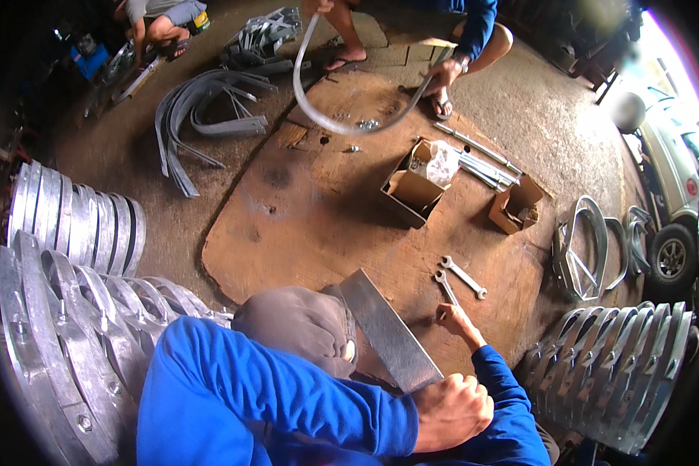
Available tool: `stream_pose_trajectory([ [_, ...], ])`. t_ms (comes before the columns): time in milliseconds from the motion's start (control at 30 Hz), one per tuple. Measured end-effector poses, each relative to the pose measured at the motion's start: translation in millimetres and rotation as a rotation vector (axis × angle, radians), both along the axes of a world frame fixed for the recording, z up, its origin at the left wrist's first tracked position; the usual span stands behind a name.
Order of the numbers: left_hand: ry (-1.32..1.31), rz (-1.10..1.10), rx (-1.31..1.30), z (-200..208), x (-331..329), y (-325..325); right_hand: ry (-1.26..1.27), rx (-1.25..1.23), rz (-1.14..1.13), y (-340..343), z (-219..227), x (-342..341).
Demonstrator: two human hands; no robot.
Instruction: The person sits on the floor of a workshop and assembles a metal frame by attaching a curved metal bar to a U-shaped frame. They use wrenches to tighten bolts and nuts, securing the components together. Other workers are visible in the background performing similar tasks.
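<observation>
The left hand [453, 413] is closed in a fist around the near end of a metal strip [392, 330], which is held above the near edge of the wooden board [287, 225]; gripping it at that end probably leaves its length free to be turned. The right hand [457, 320], over the near right part of the board, has its fingers curled at the near end of a spanner [447, 288], apparently pinching it, though the fingertips are hidden. Another spanner [464, 278] lies just beside it on the board, likely so that these 2 tools are within easy reach. Toward the board's right side stand a larger carton [400, 203] and a smaller carton [505, 217], both open, presumably to keep loose parts together.

The strip is flat, straight and silver-grey, with long parallel edges and a slightly grainy face. The spanner is bright metal, its open-ended head turned toward the board's far side.
</observation>
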State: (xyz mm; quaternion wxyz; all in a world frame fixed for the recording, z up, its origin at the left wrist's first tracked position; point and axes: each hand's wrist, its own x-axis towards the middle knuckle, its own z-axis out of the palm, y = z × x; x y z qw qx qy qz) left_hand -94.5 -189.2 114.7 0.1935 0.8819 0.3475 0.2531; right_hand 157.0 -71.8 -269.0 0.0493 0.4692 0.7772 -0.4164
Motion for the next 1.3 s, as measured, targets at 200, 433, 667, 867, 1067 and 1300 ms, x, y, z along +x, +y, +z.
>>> stream_pose_trajectory([
  [200,-0.04,-0.019,-0.025,-2.5,0.7,-2.0,0.168,-0.2,0.068,62.2,17.4,-82.9],
  [433,-0.035,-0.006,-0.015,2.1,-1.8,-7.5,0.354,0.212,-0.023,198.1,85.8,-227.5],
  [667,-0.012,0.003,-0.044,-1.6,-8.8,-9.3,0.8,0.092,-0.357,287.8,160.7,-308.7],
  [867,-0.006,-0.021,-0.036,2.1,-1.2,-6.2,0.592,0.329,-0.054,230.1,103.6,-215.2],
  [1067,0.07,-0.079,-0.128,17.6,-2.1,2.8,0.346,-0.021,0.031,47.5,90.4,-44.8],
  [1300,0.117,-0.097,-0.101,23.4,11.4,41.6,0.685,-0.435,-0.613,-114.3,316.0,-0.6],
])
